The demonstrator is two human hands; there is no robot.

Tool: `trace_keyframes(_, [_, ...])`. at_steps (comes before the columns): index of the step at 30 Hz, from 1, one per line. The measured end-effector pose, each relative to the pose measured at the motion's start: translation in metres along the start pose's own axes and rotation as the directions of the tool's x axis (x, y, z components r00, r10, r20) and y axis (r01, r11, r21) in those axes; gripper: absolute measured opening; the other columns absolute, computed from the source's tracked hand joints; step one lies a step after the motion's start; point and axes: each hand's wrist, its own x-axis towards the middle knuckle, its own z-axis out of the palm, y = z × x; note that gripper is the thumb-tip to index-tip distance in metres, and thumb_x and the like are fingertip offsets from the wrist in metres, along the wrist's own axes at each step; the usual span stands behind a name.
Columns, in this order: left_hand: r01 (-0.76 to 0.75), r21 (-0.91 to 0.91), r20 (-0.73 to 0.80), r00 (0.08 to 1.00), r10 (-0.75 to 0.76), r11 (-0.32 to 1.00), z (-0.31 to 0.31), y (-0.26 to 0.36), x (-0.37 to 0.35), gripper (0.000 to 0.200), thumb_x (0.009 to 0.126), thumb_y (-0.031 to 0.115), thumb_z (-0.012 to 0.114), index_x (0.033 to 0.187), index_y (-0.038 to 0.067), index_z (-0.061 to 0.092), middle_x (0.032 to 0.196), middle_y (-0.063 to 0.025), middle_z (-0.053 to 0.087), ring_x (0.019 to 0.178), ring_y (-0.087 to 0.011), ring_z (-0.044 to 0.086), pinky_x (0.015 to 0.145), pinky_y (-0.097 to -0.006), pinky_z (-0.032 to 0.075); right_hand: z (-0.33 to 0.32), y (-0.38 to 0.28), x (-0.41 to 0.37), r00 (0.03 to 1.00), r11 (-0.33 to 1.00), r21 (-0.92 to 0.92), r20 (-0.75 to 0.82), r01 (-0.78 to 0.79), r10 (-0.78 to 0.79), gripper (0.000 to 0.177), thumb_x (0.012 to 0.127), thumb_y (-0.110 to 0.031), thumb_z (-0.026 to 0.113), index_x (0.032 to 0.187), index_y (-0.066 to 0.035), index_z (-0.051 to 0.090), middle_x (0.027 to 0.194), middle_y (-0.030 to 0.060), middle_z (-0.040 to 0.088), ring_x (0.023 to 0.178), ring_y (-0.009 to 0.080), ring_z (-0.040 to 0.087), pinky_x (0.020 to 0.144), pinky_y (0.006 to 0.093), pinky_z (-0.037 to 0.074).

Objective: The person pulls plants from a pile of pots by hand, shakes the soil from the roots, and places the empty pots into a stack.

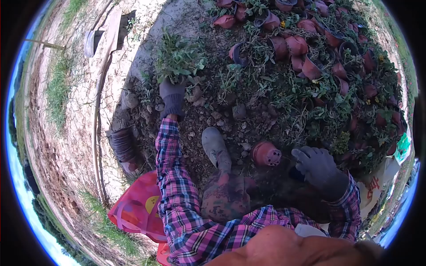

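My left hand, in a dark grey glove, reaches forward with its fingers closed round the base of a leafy green plant. The leaves hide most of the fingertips. My right hand, also gloved, is at the lower right with its fingers apart, above a dark patch of ground. A reddish-brown pot with holes in its base lies just left of my right hand, not touching it. My grey boot stands between the two hands.
Many reddish pots lie among weeds at the upper right. A stack of dark pots is on the left, above a pink bag. A long hose runs along the left. A white sack is at the right.
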Motion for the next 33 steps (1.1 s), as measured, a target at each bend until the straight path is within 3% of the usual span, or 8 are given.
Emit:
trace_keyframes(7, [-0.232, 0.322, 0.490, 0.870, 0.047, 0.918, 0.099, 0.050, -0.078, 0.055, 0.069, 0.038, 0.068, 0.111, 0.008, 0.050, 0.087, -0.0175, 0.062, 0.091, -0.0326, 0.059, 0.077, -0.0418, 0.047, -0.002, -0.006, 0.000, 0.999, 0.999, 0.026, -0.024, 0.045, -0.044, 0.036, 0.081, -0.025, 0.054, 0.115, -0.012, 0.051, 0.103, 0.0083, 0.054, 0.092, 0.0246, 0.055, 0.077, 0.0387, 0.043])
trace_keyframes(15, [0.306, -0.618, 0.299, 0.944, -0.143, 0.724, 0.048, 0.028, -0.017, 0.046, 0.071, 0.017, 0.063, 0.109, -0.004, 0.049, 0.100, -0.0139, 0.061, 0.091, -0.0239, 0.059, 0.076, -0.0318, 0.048, -0.001, 0.003, -0.002, 0.997, 1.000, -0.001, -0.073, 0.031, -0.031, 0.037, 0.080, -0.024, 0.055, 0.115, -0.013, 0.051, 0.104, 0.0082, 0.054, 0.091, 0.0246, 0.056, 0.076, 0.0391, 0.043])
trace_keyframes(18, [0.068, -0.801, 0.118, 0.992, 0.045, 0.595, 0.006, 0.007, 0.030, 0.040, 0.071, 0.013, 0.062, 0.106, -0.003, 0.050, 0.098, -0.0119, 0.062, 0.089, -0.0210, 0.059, 0.075, -0.0320, 0.048, -0.006, 0.003, -0.001, 1.000, 1.000, 0.015, -0.005, 0.009, -0.009, 0.037, 0.081, -0.023, 0.055, 0.116, -0.013, 0.051, 0.104, 0.0082, 0.054, 0.092, 0.0245, 0.056, 0.076, 0.0394, 0.043])
trace_keyframes(20, [-0.525, -0.353, 0.008, 0.826, 0.564, 0.775, -0.022, -0.010, 0.038, 0.039, 0.073, 0.014, 0.059, 0.108, -0.001, 0.050, 0.094, -0.0149, 0.063, 0.087, -0.0256, 0.061, 0.075, -0.0350, 0.049, -0.005, 0.003, 0.000, 1.000, 1.000, 0.016, -0.010, -0.004, 0.004, 0.037, 0.081, -0.023, 0.054, 0.116, -0.013, 0.050, 0.104, 0.0085, 0.054, 0.093, 0.0248, 0.055, 0.077, 0.0395, 0.043])
trace_keyframes(23, [-0.015, 0.491, 0.167, 0.983, -0.077, 0.871, 0.039, -0.048, 0.060, 0.036, 0.074, 0.019, 0.056, 0.105, 0.001, 0.053, 0.086, -0.0196, 0.063, 0.083, -0.0340, 0.061, 0.074, -0.0411, 0.049, 0.000, 0.001, -0.005, 1.000, 1.000, 0.004, 0.025, 0.005, -0.005, 0.037, 0.082, -0.025, 0.053, 0.117, -0.013, 0.050, 0.106, 0.0089, 0.053, 0.094, 0.0253, 0.054, 0.078, 0.0397, 0.042])
trace_keyframes(27, [0.040, 0.318, -0.114, 0.993, -0.004, 0.947, -0.029, -0.003, 0.083, 0.028, 0.076, 0.023, 0.055, 0.093, 0.002, 0.060, 0.085, -0.0217, 0.063, 0.081, -0.0370, 0.061, 0.071, -0.0433, 0.049, 0.002, 0.000, -0.008, 0.998, 0.999, 0.034, 0.052, 0.018, -0.020, 0.038, 0.082, -0.026, 0.053, 0.118, -0.014, 0.049, 0.108, 0.0092, 0.052, 0.095, 0.0255, 0.054, 0.079, 0.0401, 0.041])
trace_keyframes(29, [-0.114, -0.349, -0.172, 0.984, 0.056, 0.930, -0.046, -0.008, 0.109, 0.036, 0.076, 0.027, 0.060, 0.104, 0.003, 0.057, 0.084, -0.0097, 0.066, 0.073, -0.0267, 0.063, 0.065, -0.0357, 0.050, 0.002, 0.000, -0.010, 1.000, 0.999, 0.039, 0.029, 0.009, -0.010, 0.039, 0.082, -0.026, 0.052, 0.119, -0.014, 0.048, 0.106, 0.0093, 0.052, 0.094, 0.0247, 0.053, 0.079, 0.0407, 0.041])
trace_keyframes(33, [-0.305, 0.013, -0.016, 0.952, 0.305, 0.952, -0.035, -0.016, 0.075, 0.035, 0.077, 0.028, 0.057, 0.104, 0.006, 0.057, 0.086, -0.0131, 0.065, 0.078, -0.0299, 0.062, 0.068, -0.0385, 0.050, -0.001, 0.001, -0.016, 1.000, 0.999, 0.038, -0.005, -0.001, 0.001, 0.039, 0.083, -0.026, 0.052, 0.120, -0.014, 0.047, 0.104, 0.0094, 0.052, 0.092, 0.0255, 0.053, 0.079, 0.0405, 0.041])
